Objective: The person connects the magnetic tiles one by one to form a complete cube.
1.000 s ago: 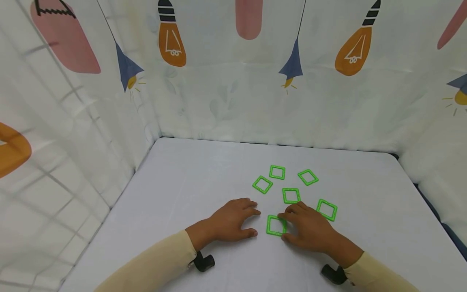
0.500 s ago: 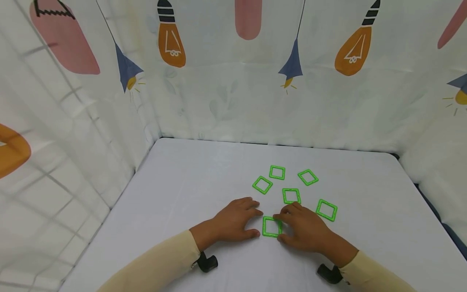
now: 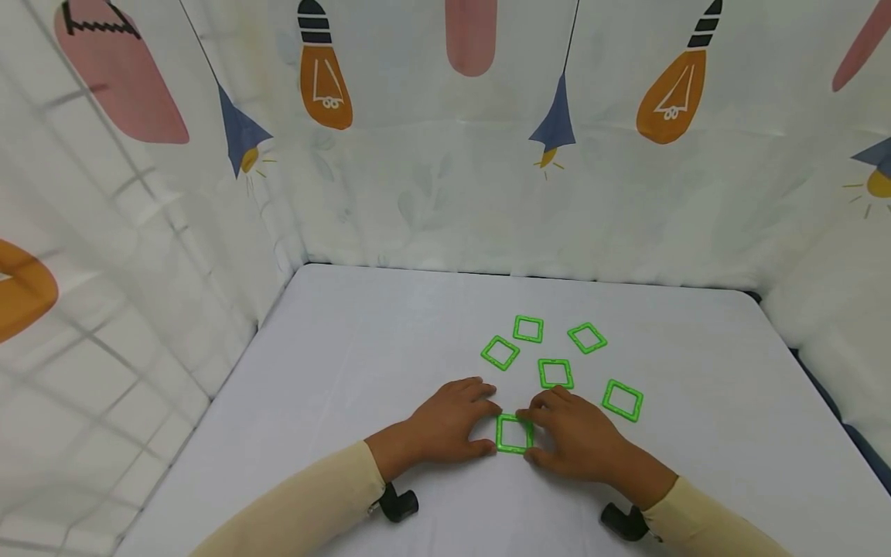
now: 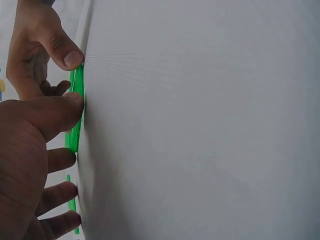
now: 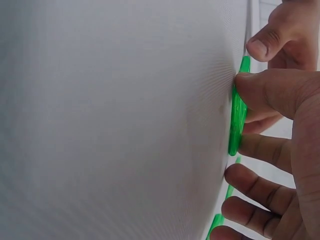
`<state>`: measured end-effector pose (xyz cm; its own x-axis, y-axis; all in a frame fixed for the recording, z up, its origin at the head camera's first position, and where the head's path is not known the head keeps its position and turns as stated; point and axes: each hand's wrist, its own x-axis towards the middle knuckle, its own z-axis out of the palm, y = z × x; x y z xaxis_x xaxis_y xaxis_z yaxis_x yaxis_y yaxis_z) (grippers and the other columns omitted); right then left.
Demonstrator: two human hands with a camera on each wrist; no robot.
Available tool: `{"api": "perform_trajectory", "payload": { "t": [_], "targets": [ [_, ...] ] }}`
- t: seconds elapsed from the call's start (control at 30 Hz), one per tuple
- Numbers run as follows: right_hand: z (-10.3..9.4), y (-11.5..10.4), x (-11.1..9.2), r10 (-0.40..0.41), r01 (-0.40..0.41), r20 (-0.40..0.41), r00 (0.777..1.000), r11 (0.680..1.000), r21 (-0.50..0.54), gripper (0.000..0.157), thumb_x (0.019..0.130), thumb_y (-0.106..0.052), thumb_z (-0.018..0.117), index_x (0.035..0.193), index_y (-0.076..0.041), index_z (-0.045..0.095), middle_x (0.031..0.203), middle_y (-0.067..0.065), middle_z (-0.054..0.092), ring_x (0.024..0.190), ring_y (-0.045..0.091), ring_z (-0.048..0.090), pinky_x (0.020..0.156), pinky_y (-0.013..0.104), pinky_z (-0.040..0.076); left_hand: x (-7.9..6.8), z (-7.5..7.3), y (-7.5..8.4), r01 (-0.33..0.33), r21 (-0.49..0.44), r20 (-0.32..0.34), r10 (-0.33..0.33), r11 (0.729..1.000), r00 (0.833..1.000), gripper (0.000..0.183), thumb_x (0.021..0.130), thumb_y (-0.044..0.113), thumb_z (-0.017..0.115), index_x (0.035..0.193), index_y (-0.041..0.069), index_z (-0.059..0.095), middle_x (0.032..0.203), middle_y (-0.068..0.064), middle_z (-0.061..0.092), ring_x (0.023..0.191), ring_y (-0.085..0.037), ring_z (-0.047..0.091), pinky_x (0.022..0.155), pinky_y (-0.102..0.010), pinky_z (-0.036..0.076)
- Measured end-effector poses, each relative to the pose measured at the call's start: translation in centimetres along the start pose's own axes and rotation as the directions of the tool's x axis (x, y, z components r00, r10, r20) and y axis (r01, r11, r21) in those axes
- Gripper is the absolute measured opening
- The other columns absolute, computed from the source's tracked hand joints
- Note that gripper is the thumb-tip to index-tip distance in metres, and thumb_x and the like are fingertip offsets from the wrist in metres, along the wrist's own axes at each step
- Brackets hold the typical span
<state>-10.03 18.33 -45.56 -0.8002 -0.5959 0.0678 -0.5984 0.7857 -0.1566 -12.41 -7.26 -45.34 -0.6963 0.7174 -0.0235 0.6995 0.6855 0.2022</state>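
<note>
A green square frame (image 3: 513,450) lies flat on the white table between both hands. My right hand (image 3: 581,437) pinches it by its right side, thumb at the near corner and index finger at the far corner. At its left side is my left hand (image 3: 448,424), thumb and index finger spread apart with their tips right at the left corners. In the left wrist view the left thumb overlaps the green frame (image 4: 76,120). The right wrist view shows the right thumb and index finger along the frame's edge (image 5: 237,130).
Several similar green frames lie farther back, among them one (image 3: 555,387) just beyond the right fingertips and another (image 3: 623,414) to the right. The white table (image 3: 390,325) meets a patterned fabric wall (image 3: 431,193) at the back.
The near green frame has slid left across the table with my right hand. My left hand has shifted slightly right, and the frame now reaches its fingertips.
</note>
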Motion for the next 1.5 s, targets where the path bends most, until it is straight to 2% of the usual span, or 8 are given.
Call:
{"api": "perform_trajectory", "payload": {
  "t": [0.27,0.47,0.7,0.97,1.17,1.5],
  "targets": [
    [-0.2,-0.3,0.1,0.005,-0.005,0.008,1.000,1.000,-0.003,0.049,0.082,-0.049,0.081,0.124,-0.024,0.074,0.114,-0.005,0.062,0.109,0.016,0.055,0.092,0.040,0.053,0.0,0.3,0.1,0.014,-0.002,-0.014,-0.014,1.000,1.000,0.051,0.091,0.052,0.073,0.133,0.024,0.066,0.150,0.000,0.051,0.145,-0.023,0.038,0.118,-0.040,0.032],
    [-0.6,0.0,-0.1,0.012,-0.012,0.006,1.000,0.999,0.032,0.053,0.083,-0.048,0.080,0.128,-0.021,0.071,0.119,-0.005,0.062,0.115,0.017,0.055,0.096,0.040,0.052,0.0,0.2,0.2,0.016,-0.014,-0.013,-0.016,1.000,1.000,0.051,0.091,0.051,0.074,0.133,0.023,0.066,0.149,0.000,0.051,0.145,-0.024,0.039,0.118,-0.041,0.032],
    [-1.4,1.8,-0.2,0.108,-0.108,0.002,0.994,0.992,0.071,0.057,0.086,-0.050,0.078,0.132,-0.017,0.069,0.130,-0.001,0.062,0.126,0.021,0.053,0.101,0.045,0.050,0.1,0.0,0.3,0.018,-0.009,-0.009,-0.018,1.000,1.000,0.051,0.091,0.051,0.073,0.133,0.023,0.066,0.148,0.001,0.052,0.144,-0.023,0.039,0.118,-0.040,0.031],
    [-3.0,4.7,-0.1,0.185,-0.181,-0.033,0.982,0.977,0.109,0.058,0.086,-0.042,0.082,0.134,-0.012,0.067,0.136,0.009,0.060,0.129,0.029,0.052,0.099,0.051,0.051,0.1,0.0,0.2,0.025,-0.003,-0.002,-0.025,1.000,1.000,0.051,0.091,0.052,0.074,0.133,0.023,0.066,0.148,0.001,0.051,0.144,-0.022,0.039,0.118,-0.039,0.031],
    [-3.6,6.0,0.4,0.201,-0.197,-0.030,0.979,0.974,0.110,0.055,0.088,-0.036,0.081,0.134,-0.009,0.066,0.138,0.014,0.058,0.131,0.036,0.051,0.097,0.056,0.050,0.1,0.0,0.2,0.019,-0.006,-0.008,-0.019,1.000,1.000,0.051,0.091,0.051,0.074,0.132,0.023,0.066,0.148,0.001,0.052,0.144,-0.022,0.039,0.118,-0.038,0.031],
    [-3.1,7.7,1.7,0.208,-0.207,0.000,0.978,0.974,0.092,0.047,0.091,-0.018,0.076,0.135,-0.006,0.064,0.139,0.017,0.058,0.134,0.037,0.049,0.105,0.056,0.045,-0.1,0.2,0.2,0.009,-0.007,-0.026,-0.009,1.000,1.000,0.051,0.090,0.051,0.074,0.132,0.023,0.066,0.147,0.001,0.052,0.143,-0.022,0.040,0.118,-0.039,0.032]
  ]
}}
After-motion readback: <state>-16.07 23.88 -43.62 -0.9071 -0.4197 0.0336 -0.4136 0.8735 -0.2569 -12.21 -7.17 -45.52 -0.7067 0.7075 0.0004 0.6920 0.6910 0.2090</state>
